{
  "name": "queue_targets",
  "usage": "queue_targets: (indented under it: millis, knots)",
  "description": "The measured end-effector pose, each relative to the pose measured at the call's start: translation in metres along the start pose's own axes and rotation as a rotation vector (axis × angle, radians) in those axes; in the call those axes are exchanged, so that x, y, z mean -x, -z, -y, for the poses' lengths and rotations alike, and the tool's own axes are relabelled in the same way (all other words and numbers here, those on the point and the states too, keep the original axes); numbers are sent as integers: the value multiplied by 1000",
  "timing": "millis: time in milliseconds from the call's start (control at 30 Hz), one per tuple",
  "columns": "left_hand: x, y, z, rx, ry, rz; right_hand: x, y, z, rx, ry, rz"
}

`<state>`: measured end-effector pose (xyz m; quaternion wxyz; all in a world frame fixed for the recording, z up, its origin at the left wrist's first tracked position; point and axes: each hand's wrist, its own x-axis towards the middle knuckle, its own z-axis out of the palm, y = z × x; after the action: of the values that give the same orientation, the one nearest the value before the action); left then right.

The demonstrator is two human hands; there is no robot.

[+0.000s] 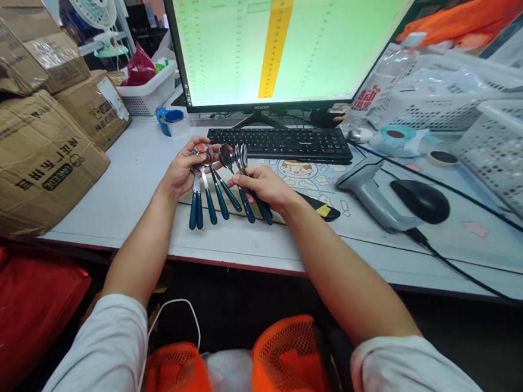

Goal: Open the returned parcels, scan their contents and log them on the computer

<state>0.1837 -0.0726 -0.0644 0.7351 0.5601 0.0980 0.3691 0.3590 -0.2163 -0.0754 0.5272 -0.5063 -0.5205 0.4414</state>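
Observation:
Several pieces of cutlery with dark teal handles are spread between my two hands above the desk's front part. My left hand (188,168) is closed on a fanned group of spoons (209,193), gripping them near their metal heads with the handles hanging toward me. In my right hand (263,185) are a few more spoons (227,156), their bowls pointing up and away and their handles below my fingers. Fingers cover parts of the metal ends, so I cannot tell whether every piece is a spoon. Under the hands lies a flat tan item (185,198), partly hidden.
Behind the hands are a black keyboard (280,144) and a monitor (295,38). A grey barcode scanner (373,191) and black mouse (420,200) lie at right with cables. Cardboard boxes (30,164) are stacked at left. Blue tape (171,120) and white baskets (509,155) stand around.

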Motion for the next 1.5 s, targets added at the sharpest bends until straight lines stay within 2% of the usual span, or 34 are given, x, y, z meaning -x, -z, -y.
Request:
queue_targets:
  millis: [167, 333, 467, 600, 767, 967, 1067, 1267, 1500]
  knots:
    - [-2, -1, 2, -16, 14, 8, 1, -1, 1, 37, 11, 14]
    - [0, -13, 0, -78, 55, -34, 0, -4, 0, 28, -4, -16]
    - [4, -23, 1, -224, 38, -84, -2, -8, -3, 28, 7, -56]
    - [6, -26, 7, -383, 24, -43, -4, -13, -8, 55, 4, -64]
    - [5, -25, 15, -535, 27, 5, -7, -15, -10, 86, -37, -142]
    - [0, -17, 24, -787, -93, -65, -7, -15, -10, 83, -20, -149]
    - [-1, -17, 26, -743, -78, -58, -7, -15, -12, 184, -3, -126]
    - [4, -28, 23, -534, 128, -55, -7, -13, -12, 332, 32, -132]
    - [6, -33, 18, -443, 165, 17, -4, -13, -11, 144, -18, -62]
